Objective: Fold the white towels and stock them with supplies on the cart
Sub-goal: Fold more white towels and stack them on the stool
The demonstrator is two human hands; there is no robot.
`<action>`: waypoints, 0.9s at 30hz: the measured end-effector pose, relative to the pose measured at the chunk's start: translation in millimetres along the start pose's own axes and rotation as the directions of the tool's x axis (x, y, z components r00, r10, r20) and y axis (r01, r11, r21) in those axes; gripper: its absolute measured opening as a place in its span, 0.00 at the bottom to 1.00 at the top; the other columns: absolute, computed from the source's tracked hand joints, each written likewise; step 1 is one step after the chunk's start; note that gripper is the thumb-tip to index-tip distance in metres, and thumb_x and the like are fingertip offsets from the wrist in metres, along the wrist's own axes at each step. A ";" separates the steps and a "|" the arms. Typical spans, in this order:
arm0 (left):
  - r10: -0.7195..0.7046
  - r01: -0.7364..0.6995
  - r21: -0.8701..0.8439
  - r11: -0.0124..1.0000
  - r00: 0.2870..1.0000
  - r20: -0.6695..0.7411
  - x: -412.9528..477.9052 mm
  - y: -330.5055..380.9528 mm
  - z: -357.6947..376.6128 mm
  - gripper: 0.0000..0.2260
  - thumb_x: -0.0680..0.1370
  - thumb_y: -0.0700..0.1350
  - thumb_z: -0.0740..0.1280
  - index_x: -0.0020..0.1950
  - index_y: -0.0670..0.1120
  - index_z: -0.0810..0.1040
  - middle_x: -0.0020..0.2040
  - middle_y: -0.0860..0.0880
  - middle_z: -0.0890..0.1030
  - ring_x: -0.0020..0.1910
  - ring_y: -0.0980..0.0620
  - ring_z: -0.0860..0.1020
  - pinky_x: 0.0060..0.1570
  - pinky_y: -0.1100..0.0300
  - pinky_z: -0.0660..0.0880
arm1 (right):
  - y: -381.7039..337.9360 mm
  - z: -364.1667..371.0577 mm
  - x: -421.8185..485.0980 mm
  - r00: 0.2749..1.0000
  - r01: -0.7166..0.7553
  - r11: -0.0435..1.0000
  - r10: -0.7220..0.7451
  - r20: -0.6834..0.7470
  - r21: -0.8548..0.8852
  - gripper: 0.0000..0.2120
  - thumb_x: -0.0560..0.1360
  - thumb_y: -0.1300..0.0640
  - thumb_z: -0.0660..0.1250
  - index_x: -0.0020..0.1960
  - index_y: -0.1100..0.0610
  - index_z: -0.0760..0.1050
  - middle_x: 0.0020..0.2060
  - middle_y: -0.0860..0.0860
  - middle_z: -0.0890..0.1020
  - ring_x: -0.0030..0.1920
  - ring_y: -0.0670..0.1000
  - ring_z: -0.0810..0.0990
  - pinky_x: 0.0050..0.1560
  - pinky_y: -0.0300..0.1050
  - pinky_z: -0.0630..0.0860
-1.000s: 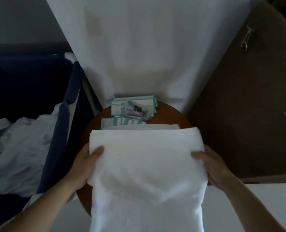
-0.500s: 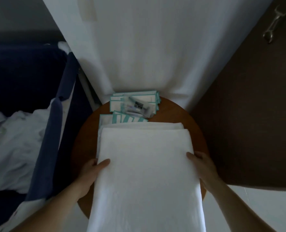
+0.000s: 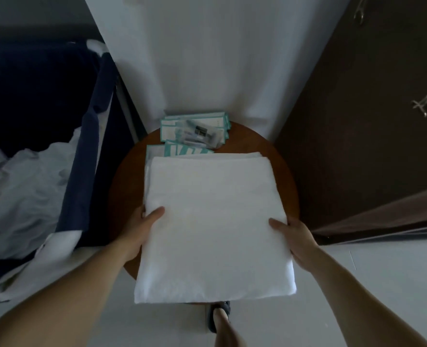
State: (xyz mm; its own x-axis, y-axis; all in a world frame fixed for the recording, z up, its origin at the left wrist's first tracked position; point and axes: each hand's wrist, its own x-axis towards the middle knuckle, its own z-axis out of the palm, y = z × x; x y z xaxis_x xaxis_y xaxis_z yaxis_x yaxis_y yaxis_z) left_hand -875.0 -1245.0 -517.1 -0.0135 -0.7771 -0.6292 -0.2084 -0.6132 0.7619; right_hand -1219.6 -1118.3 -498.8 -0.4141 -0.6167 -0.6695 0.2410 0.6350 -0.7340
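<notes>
A folded white towel [image 3: 215,221] lies flat on a round brown wooden table [image 3: 280,159], on top of another folded white layer whose edge shows at the far side. My left hand [image 3: 142,226] grips the towel's left edge, thumb on top and fingers underneath. On the right edge my right hand [image 3: 292,236] holds it the same way. The towel's near end hangs over the table's front edge. Teal and white supply packets [image 3: 194,131] with a clear wrapped item on them sit at the back of the table.
A dark blue laundry cart [image 3: 87,136] with crumpled white linen [image 3: 24,186] stands at the left. A white wall corner [image 3: 220,58] rises behind the table and a dark brown door [image 3: 370,121] is at the right. My sandalled foot [image 3: 220,316] shows below.
The towel's hanging near end has been brought up, so it now lies as a flat folded rectangle on the table. Both hands have slid nearer along its sides.
</notes>
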 end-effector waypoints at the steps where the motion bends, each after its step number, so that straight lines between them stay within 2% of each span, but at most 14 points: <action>1: -0.022 0.022 0.019 1.000 1.000 -0.017 -5.5 -9.5 -2.9 0.25 0.74 0.54 0.73 0.68 0.47 0.73 0.58 0.46 0.81 0.53 0.44 0.82 0.52 0.48 0.79 | 7.0 -0.6 -1.5 1.000 -0.018 1.000 0.018 -0.026 0.000 0.10 0.72 0.57 0.76 0.52 0.59 0.82 0.47 0.58 0.86 0.48 0.62 0.85 0.56 0.62 0.80; 4: 0.012 -0.002 0.122 0.993 0.997 -0.078 -21.4 -27.4 -14.3 0.26 0.71 0.58 0.76 0.65 0.48 0.77 0.56 0.48 0.83 0.52 0.45 0.82 0.54 0.47 0.79 | 22.8 -10.5 -8.6 0.992 -0.045 0.998 0.039 -0.120 -0.051 0.13 0.69 0.51 0.78 0.50 0.56 0.81 0.47 0.55 0.86 0.48 0.59 0.84 0.51 0.58 0.82; 7: 0.016 0.008 0.221 0.975 0.994 -0.108 -42.8 -49.0 -22.9 0.20 0.71 0.57 0.76 0.57 0.48 0.80 0.51 0.50 0.84 0.51 0.44 0.82 0.48 0.50 0.78 | 41.6 -22.2 -25.5 0.994 -0.073 0.985 0.059 -0.094 -0.153 0.16 0.66 0.48 0.79 0.47 0.56 0.80 0.45 0.53 0.85 0.46 0.56 0.84 0.42 0.51 0.81; 10: -0.004 0.068 0.360 0.930 0.985 -0.174 -67.5 -81.5 -27.6 0.25 0.71 0.57 0.76 0.62 0.43 0.76 0.55 0.45 0.81 0.51 0.44 0.79 0.47 0.54 0.73 | 65.7 -25.4 -43.8 0.994 -0.088 0.951 0.066 -0.083 -0.295 0.17 0.67 0.45 0.78 0.46 0.56 0.80 0.45 0.54 0.84 0.46 0.56 0.82 0.41 0.50 0.81; 12: 0.022 0.042 0.404 0.914 0.988 -0.153 -82.2 -94.0 -28.2 0.23 0.72 0.56 0.75 0.61 0.44 0.77 0.55 0.46 0.82 0.47 0.48 0.78 0.42 0.57 0.71 | 74.0 -23.5 -48.9 0.995 -0.065 0.922 0.029 -0.099 -0.381 0.16 0.70 0.45 0.76 0.48 0.56 0.79 0.45 0.54 0.82 0.46 0.56 0.81 0.43 0.51 0.80; 15: 0.052 0.016 0.415 0.910 0.987 -0.153 -92.0 -90.7 -28.7 0.20 0.74 0.54 0.74 0.60 0.44 0.77 0.52 0.48 0.81 0.45 0.50 0.77 0.37 0.61 0.71 | 68.5 -16.5 -50.5 0.991 0.021 0.884 -0.081 -0.108 -0.468 0.10 0.76 0.47 0.70 0.46 0.53 0.77 0.43 0.53 0.81 0.44 0.55 0.80 0.47 0.53 0.79; 18: 0.078 -0.006 0.368 0.930 0.981 -0.179 -97.7 -84.0 -30.9 0.17 0.76 0.54 0.72 0.58 0.46 0.76 0.50 0.49 0.79 0.49 0.46 0.79 0.46 0.52 0.75 | 61.9 -11.1 -52.1 0.961 0.104 0.909 -0.197 -0.196 -0.405 0.13 0.78 0.45 0.66 0.41 0.53 0.77 0.41 0.54 0.81 0.40 0.53 0.78 0.41 0.50 0.74; 21: 0.015 0.035 0.337 0.941 0.989 -0.144 -106.1 -91.2 -32.2 0.15 0.76 0.50 0.73 0.58 0.45 0.76 0.50 0.48 0.81 0.45 0.51 0.79 0.42 0.56 0.74 | 72.5 -9.2 -55.2 0.962 0.037 0.898 -0.152 -0.229 -0.439 0.15 0.77 0.43 0.66 0.42 0.54 0.75 0.39 0.53 0.79 0.39 0.54 0.77 0.40 0.48 0.73; 24: -0.076 0.110 0.285 0.952 0.989 -0.128 -106.0 -92.2 -26.6 0.20 0.74 0.47 0.75 0.63 0.44 0.74 0.54 0.47 0.80 0.45 0.49 0.78 0.45 0.55 0.74 | 80.9 -7.1 -52.9 0.969 -0.025 0.896 -0.088 -0.231 -0.444 0.14 0.75 0.45 0.70 0.39 0.53 0.74 0.37 0.52 0.79 0.37 0.53 0.77 0.42 0.53 0.77; 27: -0.084 0.112 0.288 0.951 0.990 -0.110 -98.1 -79.8 -19.1 0.26 0.74 0.53 0.74 0.68 0.44 0.73 0.59 0.46 0.79 0.51 0.46 0.78 0.49 0.55 0.73 | 72.8 -7.0 -44.9 0.980 -0.032 0.907 -0.055 -0.193 -0.420 0.19 0.72 0.41 0.72 0.49 0.56 0.76 0.44 0.53 0.81 0.43 0.54 0.79 0.42 0.52 0.79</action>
State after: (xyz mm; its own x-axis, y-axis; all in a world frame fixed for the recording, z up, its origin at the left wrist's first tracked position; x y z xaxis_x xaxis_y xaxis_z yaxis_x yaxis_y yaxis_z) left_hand -838.4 -1122.5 -513.2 0.1113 -0.7340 -0.6700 -0.4814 -0.6297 0.6097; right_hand -1189.7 -1041.1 -521.4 -0.5887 -0.5489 -0.5934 -0.1368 0.7912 -0.5961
